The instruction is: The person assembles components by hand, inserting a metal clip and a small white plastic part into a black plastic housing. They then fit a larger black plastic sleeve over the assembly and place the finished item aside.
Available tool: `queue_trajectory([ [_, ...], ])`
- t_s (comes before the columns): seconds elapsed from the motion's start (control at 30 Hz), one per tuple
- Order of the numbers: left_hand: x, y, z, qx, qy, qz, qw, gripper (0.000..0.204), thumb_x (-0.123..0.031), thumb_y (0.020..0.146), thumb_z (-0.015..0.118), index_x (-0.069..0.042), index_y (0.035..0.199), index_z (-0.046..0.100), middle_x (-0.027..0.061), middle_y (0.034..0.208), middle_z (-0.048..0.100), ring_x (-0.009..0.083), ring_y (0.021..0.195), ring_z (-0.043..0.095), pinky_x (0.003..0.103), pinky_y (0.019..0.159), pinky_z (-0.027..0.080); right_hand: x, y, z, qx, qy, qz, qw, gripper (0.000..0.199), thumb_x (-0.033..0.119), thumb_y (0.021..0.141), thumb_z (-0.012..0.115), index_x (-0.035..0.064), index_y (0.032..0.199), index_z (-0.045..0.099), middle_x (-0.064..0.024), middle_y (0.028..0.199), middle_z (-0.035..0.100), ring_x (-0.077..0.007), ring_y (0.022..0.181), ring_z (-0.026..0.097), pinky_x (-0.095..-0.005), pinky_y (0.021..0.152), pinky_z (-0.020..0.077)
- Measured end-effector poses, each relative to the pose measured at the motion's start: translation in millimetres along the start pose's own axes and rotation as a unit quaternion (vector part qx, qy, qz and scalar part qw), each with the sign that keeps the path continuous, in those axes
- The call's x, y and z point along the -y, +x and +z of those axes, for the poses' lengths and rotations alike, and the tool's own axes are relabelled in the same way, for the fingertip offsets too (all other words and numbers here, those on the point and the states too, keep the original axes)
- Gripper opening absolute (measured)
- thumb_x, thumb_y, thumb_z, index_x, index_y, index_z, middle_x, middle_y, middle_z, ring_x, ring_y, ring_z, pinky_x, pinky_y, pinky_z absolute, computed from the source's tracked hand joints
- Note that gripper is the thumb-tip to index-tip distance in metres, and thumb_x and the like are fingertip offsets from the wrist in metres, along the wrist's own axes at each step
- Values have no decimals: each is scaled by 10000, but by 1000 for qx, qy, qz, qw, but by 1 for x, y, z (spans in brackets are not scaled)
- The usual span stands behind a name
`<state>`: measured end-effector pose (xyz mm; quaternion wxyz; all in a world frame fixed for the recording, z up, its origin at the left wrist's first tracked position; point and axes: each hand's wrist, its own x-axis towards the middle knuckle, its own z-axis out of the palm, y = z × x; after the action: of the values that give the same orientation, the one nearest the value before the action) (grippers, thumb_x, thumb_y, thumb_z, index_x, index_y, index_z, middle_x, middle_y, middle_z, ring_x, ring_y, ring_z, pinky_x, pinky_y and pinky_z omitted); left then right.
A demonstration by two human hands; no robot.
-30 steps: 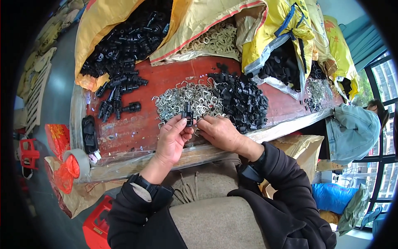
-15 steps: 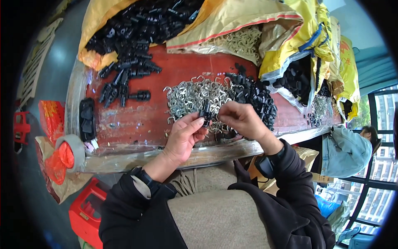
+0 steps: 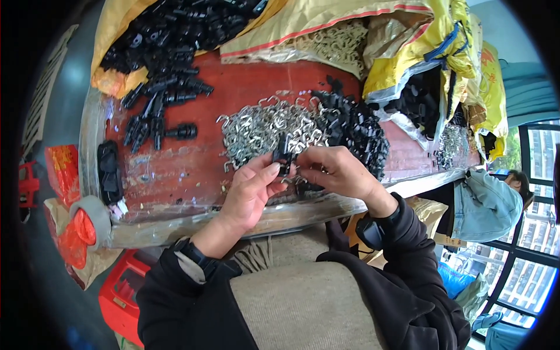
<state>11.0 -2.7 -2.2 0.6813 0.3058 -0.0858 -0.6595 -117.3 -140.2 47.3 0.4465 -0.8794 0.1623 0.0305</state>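
Observation:
My left hand (image 3: 246,191) pinches a small black plastic fitting (image 3: 284,153) between thumb and fingers, held upright above the near edge of the table. Close against its right side, my right hand (image 3: 339,170) has its fingers pressed together. Whatever those fingertips hold, if anything, is too small to make out. Just beyond my hands lies a heap of silvery metal hooks (image 3: 248,131). To the right, a pile of small black plastic pieces (image 3: 361,137) adjoins it. Several longer black cylindrical fittings (image 3: 154,119) lie at the left.
The red tabletop (image 3: 175,181) has a plastic-wrapped rim. An orange sack (image 3: 108,52) spills black fittings; a pale sack (image 3: 256,49) holds light hooks; a yellow sack (image 3: 402,64) stands far right. A black case (image 3: 109,172), tape roll (image 3: 99,213) and red stool (image 3: 119,297) are left. Another person (image 3: 487,204) sits right.
My right fingertips have come in against the black fitting, closing the small gap between the hands. The whole view has shifted slightly, so the table appears further left.

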Motion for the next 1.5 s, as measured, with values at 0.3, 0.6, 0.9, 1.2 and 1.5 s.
queue_trajectory([
  [0.3, -2, -1, 3, 19, 10, -22, 1000, 249, -159, 782, 511, -15, 985, 503, 78, 894, 567, 125, 790, 539, 221, 669, 440, -61, 62, -103, -250, -293, -56, 921, 225, 97, 694, 572, 25, 902, 524, -152, 834, 533, -295, 755, 527, -321, 635, 437],
  [0.6, 1, 1, -1, 17, 10, -39, 999, 297, -172, 771, 526, 1, 1010, 494, 79, 888, 564, 121, 768, 531, 213, 655, 428, -120, 104, -106, -317, -381, -7, 869, 203, 157, 726, 533, 76, 911, 519, -172, 764, 559, -355, 706, 525, -353, 618, 441],
  [0.9, 0, 1, 0, 29, 19, -29, 999, 276, -175, 773, 528, -8, 991, 507, 78, 882, 569, 112, 739, 533, 205, 642, 428, -86, 68, -103, -333, -131, 38, 933, 122, 115, 779, 476, 28, 861, 498, -90, 643, 550, -177, 590, 566, -279, 516, 433],
  [1.2, 2, -1, -1, 24, 16, -10, 1000, 236, -172, 785, 519, -22, 967, 524, 67, 873, 579, 93, 715, 546, 184, 611, 430, -56, 11, -54, -229, 334, -9, 914, 85, 101, 790, 484, 68, 866, 465, 4, 641, 459, -79, 566, 449, -189, 535, 364],
  [1.5, 2, 1, -2, 32, 24, -2, 999, 216, -164, 795, 505, -27, 961, 520, 65, 875, 578, 98, 736, 559, 184, 620, 436, -17, -5, 9, -186, 600, -2, 778, 108, 188, 833, 445, 80, 820, 438, -31, 675, 464, -113, 594, 440, -220, 562, 369],
])
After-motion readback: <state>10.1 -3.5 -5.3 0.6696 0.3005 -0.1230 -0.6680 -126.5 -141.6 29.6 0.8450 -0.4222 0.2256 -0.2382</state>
